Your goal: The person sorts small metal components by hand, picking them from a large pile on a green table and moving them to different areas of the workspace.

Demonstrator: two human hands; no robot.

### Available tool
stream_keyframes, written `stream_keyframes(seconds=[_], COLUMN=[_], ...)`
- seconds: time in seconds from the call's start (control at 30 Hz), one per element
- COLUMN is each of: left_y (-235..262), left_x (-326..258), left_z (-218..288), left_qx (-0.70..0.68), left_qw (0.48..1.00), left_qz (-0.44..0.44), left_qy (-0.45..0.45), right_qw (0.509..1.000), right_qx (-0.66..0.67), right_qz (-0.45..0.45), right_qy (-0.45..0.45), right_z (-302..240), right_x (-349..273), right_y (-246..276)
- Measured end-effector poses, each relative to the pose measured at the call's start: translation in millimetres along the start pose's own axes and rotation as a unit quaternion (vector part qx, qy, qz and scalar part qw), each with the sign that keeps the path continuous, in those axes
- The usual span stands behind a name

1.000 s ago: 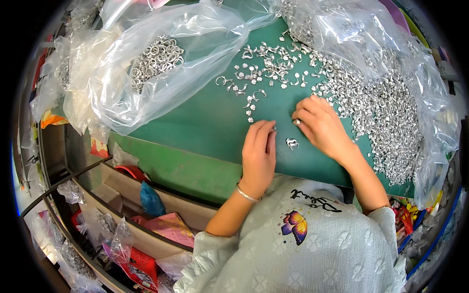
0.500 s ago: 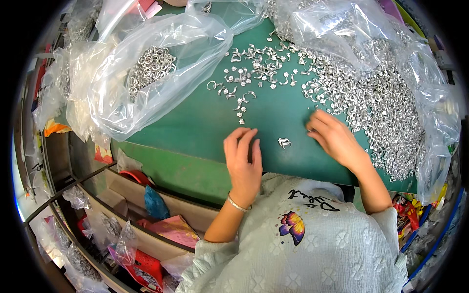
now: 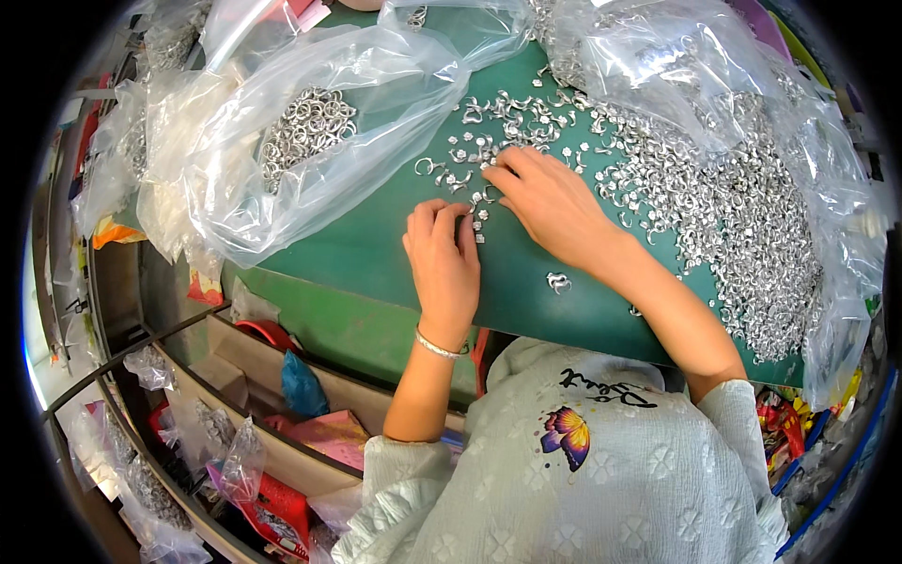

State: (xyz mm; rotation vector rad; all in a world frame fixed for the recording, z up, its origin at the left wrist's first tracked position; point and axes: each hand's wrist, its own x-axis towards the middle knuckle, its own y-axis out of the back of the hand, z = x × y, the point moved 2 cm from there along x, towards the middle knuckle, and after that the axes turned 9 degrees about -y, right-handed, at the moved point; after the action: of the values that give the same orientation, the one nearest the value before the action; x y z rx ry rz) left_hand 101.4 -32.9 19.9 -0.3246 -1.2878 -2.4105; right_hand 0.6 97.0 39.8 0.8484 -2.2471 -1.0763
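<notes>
My left hand (image 3: 442,268), a bracelet on its wrist, hovers at the near end of a short row of small silvery flower-shaped pieces (image 3: 481,226). Its fingers bend toward the thumb; what they pinch is too small to name. My right hand (image 3: 554,207) reaches across to the left, its curled fingertips among loose silvery curved ring parts (image 3: 512,117). Whatever lies between those fingertips is hidden. One open ring (image 3: 425,166) rests left of this group. Closer to me, a small cluster of joined ring parts (image 3: 559,282) sits alone on the green tabletop (image 3: 348,226).
A large heap of silvery ring parts (image 3: 752,216) covers the right side, partly under clear plastic (image 3: 658,66). At the left lies a clear bag (image 3: 225,207) with finished-looking rings (image 3: 305,132) inside. Below the table edge stands a divided drawer (image 3: 235,376) holding bags and a blue pouch (image 3: 303,385).
My right hand has swept left and away from me, from beside the heap to the scattered parts. My left hand has moved slightly farther forward, toward the row of flower-shaped pieces.
</notes>
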Motion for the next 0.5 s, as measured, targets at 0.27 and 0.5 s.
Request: stream_keyframes(seconds=[0.27,0.5], left_y=[16,24], left_x=[-9,-26], left_z=[-9,-12], left_qx=[0.009,0.017], left_qw=[0.997,0.998], left_qz=[0.062,0.038], left_qy=[0.049,0.056], right_qw=[0.998,0.990], right_qx=[0.049,-0.023], right_qz=[-0.039,-0.128], right_qy=[-0.026,-0.052], right_z=[1,-10], right_x=[-4,-14], right_y=[-8,1])
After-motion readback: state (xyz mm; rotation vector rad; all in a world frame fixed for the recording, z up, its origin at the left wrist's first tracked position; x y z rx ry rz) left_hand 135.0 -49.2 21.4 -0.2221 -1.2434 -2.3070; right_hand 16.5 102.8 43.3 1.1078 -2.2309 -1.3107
